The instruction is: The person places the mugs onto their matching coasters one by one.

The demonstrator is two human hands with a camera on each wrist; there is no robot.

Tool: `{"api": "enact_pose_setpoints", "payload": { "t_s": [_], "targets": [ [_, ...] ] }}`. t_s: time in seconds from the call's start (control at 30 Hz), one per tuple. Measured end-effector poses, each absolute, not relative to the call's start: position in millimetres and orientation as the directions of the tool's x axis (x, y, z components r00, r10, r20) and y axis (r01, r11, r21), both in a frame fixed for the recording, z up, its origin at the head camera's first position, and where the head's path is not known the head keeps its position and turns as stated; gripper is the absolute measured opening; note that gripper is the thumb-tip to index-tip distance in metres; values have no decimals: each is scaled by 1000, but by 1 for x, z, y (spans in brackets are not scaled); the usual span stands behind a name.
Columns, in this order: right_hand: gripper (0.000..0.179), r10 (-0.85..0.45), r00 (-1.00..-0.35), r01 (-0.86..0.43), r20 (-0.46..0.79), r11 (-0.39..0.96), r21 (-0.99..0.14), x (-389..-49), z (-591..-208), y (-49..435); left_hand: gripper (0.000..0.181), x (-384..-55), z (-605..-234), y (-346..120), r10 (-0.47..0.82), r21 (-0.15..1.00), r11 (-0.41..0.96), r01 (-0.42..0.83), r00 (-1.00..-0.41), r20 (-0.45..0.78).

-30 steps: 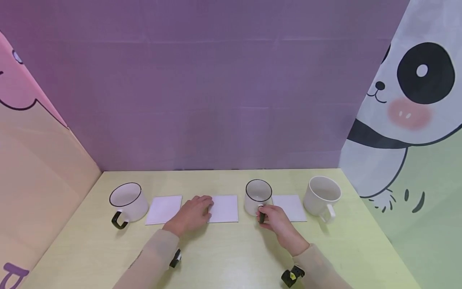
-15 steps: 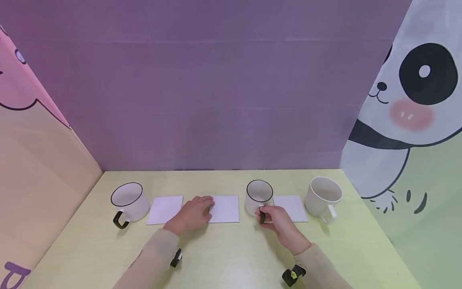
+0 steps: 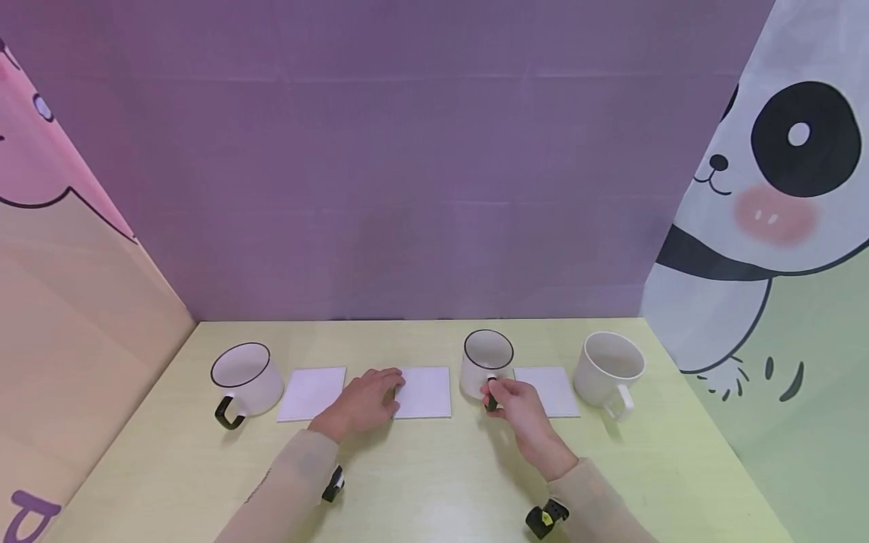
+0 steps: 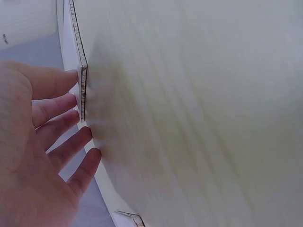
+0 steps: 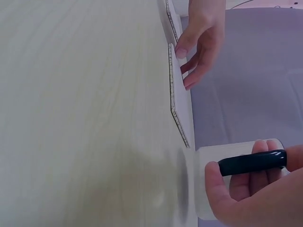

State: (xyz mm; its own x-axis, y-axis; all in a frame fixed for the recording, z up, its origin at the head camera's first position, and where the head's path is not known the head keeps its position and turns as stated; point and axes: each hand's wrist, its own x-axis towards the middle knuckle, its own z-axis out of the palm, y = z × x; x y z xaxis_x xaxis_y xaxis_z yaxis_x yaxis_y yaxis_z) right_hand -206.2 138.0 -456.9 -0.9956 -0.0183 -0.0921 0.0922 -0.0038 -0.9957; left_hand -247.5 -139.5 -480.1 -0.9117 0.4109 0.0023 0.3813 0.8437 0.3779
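My right hand (image 3: 528,424) grips the dark handle (image 5: 253,162) of a white mug (image 3: 474,383) with a thin dark rim. The mug is slightly off the table, its base apart from its shadow in the right wrist view. At the middle white square board (image 3: 425,394), my left hand (image 3: 360,406) touches the left edge with extended fingers. The left wrist view has the fingers (image 4: 90,168) spread, thumb and fingertips by the board's edge. Left of that hand lies another white board (image 3: 308,394); a third white board (image 3: 547,392) lies just right of the held mug.
A larger white mug (image 3: 261,392) with dark rim and black handle stands at the table's left. An all-white mug (image 3: 597,381) stands at the right. A purple backdrop (image 3: 407,188) rises behind the pale table (image 3: 421,483), with printed panels on both sides.
The right hand has lifted the dark-rimmed mug a little off the table, tilting its wrist slightly. The left hand stays at the middle board.
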Motion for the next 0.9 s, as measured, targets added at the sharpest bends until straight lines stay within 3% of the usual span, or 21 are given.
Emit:
{"api": "enact_pose_setpoints", "payload": {
  "t_s": [0.37,0.9],
  "targets": [
    [23,16,-1000,21,-21,-24,-999,-202,-452,134,41,-251,-484,-142,423,392,833,391,-906,7],
    [22,16,-999,39,-39,-13,-999,-202,-446,119,41,-250,-482,-143,422,409,825,390,-906,12]
  ]
}}
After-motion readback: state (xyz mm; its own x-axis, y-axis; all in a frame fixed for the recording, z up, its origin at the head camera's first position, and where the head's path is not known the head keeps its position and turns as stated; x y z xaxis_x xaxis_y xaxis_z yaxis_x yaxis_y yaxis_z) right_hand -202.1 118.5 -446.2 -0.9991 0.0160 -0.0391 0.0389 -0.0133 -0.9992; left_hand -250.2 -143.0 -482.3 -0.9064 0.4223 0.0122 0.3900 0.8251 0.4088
